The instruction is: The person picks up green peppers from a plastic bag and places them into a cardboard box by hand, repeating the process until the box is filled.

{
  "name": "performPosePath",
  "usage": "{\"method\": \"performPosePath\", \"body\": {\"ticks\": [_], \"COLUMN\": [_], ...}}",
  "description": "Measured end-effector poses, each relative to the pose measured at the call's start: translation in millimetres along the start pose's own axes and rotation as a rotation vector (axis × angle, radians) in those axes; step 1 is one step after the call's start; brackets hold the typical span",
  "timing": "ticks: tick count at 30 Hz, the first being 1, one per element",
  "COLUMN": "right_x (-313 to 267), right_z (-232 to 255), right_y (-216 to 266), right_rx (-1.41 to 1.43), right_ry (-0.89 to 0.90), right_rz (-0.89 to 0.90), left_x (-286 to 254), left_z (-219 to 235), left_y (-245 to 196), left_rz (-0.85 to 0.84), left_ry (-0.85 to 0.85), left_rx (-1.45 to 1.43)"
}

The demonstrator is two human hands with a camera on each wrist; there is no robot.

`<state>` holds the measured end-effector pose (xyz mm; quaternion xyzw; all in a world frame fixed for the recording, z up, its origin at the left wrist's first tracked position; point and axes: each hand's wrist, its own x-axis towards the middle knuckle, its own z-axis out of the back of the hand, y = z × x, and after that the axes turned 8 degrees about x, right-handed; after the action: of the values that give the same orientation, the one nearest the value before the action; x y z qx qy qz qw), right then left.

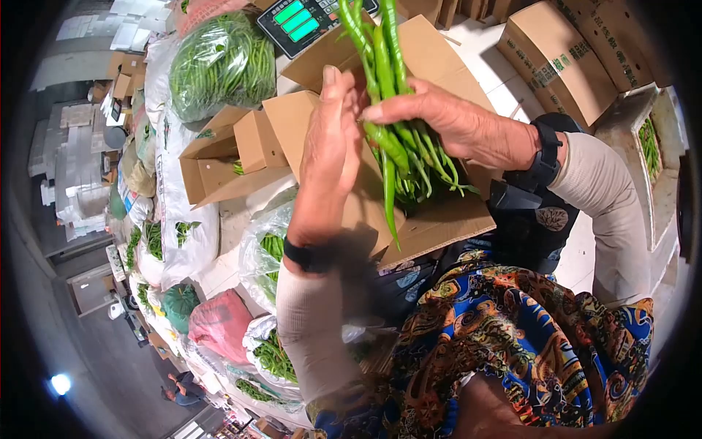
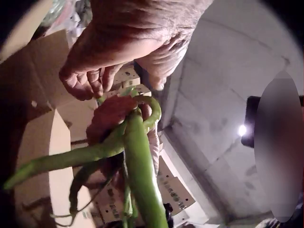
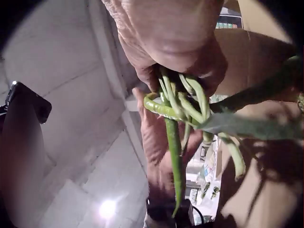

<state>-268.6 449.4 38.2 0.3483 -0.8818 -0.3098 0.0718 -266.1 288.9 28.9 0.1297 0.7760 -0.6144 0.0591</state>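
Note:
A bunch of long green peppers (image 1: 387, 80) is held above an open cardboard box (image 1: 439, 227) in the head view. My right hand (image 1: 468, 128) grips the bunch, thumb across its front. My left hand (image 1: 329, 146) is upright at the bunch's left side, fingers extended beside the peppers. In the left wrist view, my left hand (image 2: 128, 42) has its fingertips bent near the peppers (image 2: 140, 171); whether they touch is unclear. The right wrist view has my right hand (image 3: 175, 42) curled round the stem ends (image 3: 190, 104), with my left hand (image 3: 161, 147) behind them.
A scale with a lit green display (image 1: 300, 22) is at the top. Left of the box are a smaller carton (image 1: 212, 161) and a clear bag of peppers (image 1: 219, 69). Closed cartons (image 1: 559, 62) stand at upper right; a pink sack (image 1: 219, 325) lies lower left.

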Motion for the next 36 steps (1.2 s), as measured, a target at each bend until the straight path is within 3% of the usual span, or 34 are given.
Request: {"method": "performPosePath", "body": {"ticks": [1,3,5,7,9,11,12,17,19,21,27,30,32,34,36], "right_x": [0.7,3.2,4.3,6.4,10.4,9.2,8.3,4.4,5.7,6.2,4.2,3.1,3.7,2.1,2.1], "right_z": [-0.4,13.1,14.9,15.8,18.6,17.7,18.2,28.1,27.6,26.4,22.9,20.9,17.3,14.7,14.0], "right_y": [3.9,10.5,14.4,13.4,7.2,10.7,13.9,21.7,10.0,2.6,3.0,9.1,10.9,12.6,11.7], "right_rx": [0.0,-0.042,-0.12,-0.199,-0.348,-0.335,-0.325,-0.333,-0.273,-0.308,-0.278,-0.275,-0.363,-0.423,-0.484], "right_ry": [-0.001,-0.064,-0.095,-0.119,-0.177,-0.202,-0.227,-0.225,-0.213,-0.235,-0.196,-0.139,-0.244,-0.237,-0.225], "right_rz": [0.041,0.041,0.127,0.208,0.398,0.37,0.338,0.268,0.31,0.399,0.399,0.361,0.426,0.439,0.45], "left_x": [-4.9,-23.2,-30.3,-33.9,-36.5,-36.9,-34.0,-29.8,-30.0,-27.6,-28.5,-28.1,-28.0,-28.7,-26.7], "left_z": [0.7,0.7,-8.5,-22.4,-28.5,-30.8,-20.4,-22.8,-33.3,-28.0,-15.5,-16.4,-18.7,-21.8,-18.2], "left_y": [-4.3,-21.7,-20.9,-9.2,-11.4,-15.0,-8.0,-8.3,-3.6,-0.8,-4.2,-4.5,-3.7,-3.9,-7.2], "left_rz": [0.0,-0.202,-0.201,-0.236,-0.294,-0.374,-0.323,-0.314,-0.385,-0.381,-0.255,-0.271,-0.301,-0.346,-0.291], "left_ry": [0.003,0.003,0.046,-0.06,-0.12,-0.226,-0.283,-0.257,-0.193,-0.244,-0.218,-0.213,-0.208,-0.255,-0.264], "left_rx": [-0.004,0.415,0.353,0.497,0.528,0.518,0.518,0.432,0.539,0.658,0.268,0.315,0.351,0.508,0.433]}}
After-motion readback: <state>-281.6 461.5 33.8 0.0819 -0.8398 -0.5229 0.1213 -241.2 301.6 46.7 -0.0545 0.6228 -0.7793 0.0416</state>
